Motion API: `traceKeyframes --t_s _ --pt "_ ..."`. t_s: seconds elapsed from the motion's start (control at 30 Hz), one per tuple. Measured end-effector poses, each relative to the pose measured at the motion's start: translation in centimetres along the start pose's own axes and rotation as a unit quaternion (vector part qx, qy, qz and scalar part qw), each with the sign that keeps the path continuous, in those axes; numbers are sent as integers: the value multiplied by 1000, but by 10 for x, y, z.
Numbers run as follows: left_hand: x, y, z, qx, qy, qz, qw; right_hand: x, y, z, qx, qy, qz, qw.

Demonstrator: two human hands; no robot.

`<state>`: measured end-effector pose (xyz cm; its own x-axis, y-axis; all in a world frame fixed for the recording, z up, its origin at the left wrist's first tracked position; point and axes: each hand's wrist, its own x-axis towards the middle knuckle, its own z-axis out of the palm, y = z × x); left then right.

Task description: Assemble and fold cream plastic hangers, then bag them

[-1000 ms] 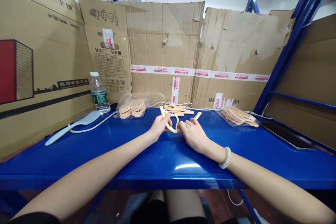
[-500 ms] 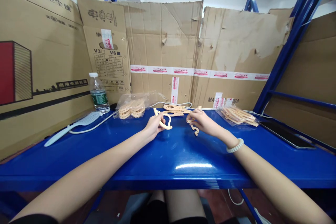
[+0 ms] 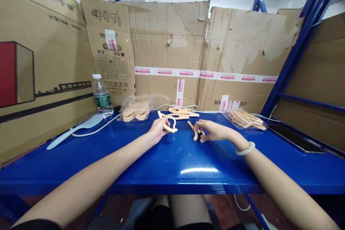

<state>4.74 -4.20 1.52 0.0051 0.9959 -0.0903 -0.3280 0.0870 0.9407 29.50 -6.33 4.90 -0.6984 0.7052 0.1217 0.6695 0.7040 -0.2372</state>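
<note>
My left hand (image 3: pixel 158 128) is closed around a beige curved piece (image 3: pixel 173 119) that looks like part of a folding clothes hanger, held just above the blue table. My right hand (image 3: pixel 211 130) reaches down to the tabletop, its thumb and fingers bent around a small beige hooked piece (image 3: pixel 201 132), partly hidden by the fingers. Just left of those fingertips lies another slim beige piece (image 3: pixel 192 129) with a curved end. Behind both hands, several flat beige hanger pieces (image 3: pixel 180 115) are stacked loosely.
A clear bag of beige pieces (image 3: pixel 136 110) lies at the back left, and another bag of long pieces (image 3: pixel 245 119) at the back right. Left are a water bottle (image 3: pixel 103 99) and a pale hairbrush (image 3: pixel 76 129); right, a dark phone or tablet (image 3: pixel 296 138). Cardboard (image 3: pixel 167 50) walls the back.
My right hand has moved slightly right and down, its fingers now around the hooked piece. The slim piece now lies left of the fingers. My left hand stays in place.
</note>
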Motion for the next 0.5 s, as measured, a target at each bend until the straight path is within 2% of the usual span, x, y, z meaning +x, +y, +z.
traceKeyframes --t_s 0.23,0.5 --pt "-4 3 2 9 8 -38 999 0 23 0 -10 13 32 999" --pt "-4 5 3 14 -6 -50 999 5 5 3 28 22 -35 999"
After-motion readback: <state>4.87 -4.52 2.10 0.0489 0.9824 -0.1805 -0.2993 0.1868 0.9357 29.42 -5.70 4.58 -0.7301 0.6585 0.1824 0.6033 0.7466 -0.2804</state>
